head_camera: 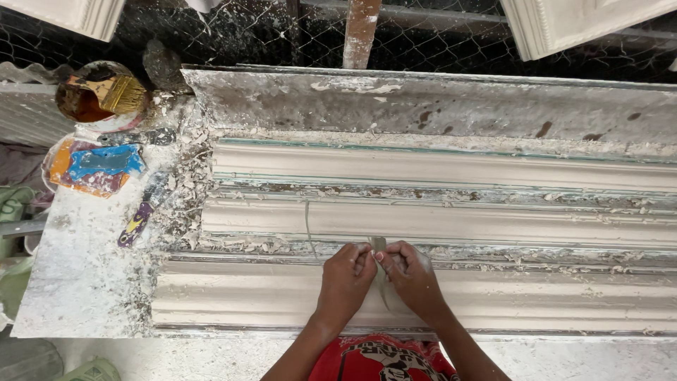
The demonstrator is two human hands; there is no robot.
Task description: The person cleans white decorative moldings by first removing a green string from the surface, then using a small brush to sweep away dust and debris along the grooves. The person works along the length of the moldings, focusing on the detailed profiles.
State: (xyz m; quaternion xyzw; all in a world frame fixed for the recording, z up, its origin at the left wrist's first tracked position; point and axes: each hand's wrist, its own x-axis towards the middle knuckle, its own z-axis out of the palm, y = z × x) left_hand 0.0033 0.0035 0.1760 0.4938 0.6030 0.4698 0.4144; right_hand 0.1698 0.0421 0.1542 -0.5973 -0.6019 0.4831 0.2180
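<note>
Both my hands meet over the long plaster cornice mould (493, 222) on the bench. My left hand (345, 274) and my right hand (411, 274) pinch a thin pale strip (379, 245) between their fingertips. The strip runs down under my hands towards the near moulding (564, 300). A fine thread-like line (308, 224) curves from my left hand up across the middle moulding. The mouldings lie in parallel cream-coloured rows, with crumbs of dry plaster in the grooves between them.
At the left stand a tin of brown liquid with a wide brush (113, 93), a plastic bowl with blue and orange pieces (95, 166), and a scraper with a purple and yellow handle (139, 220) among plaster chips. Wire mesh and a wooden post (360, 28) lie behind the bench.
</note>
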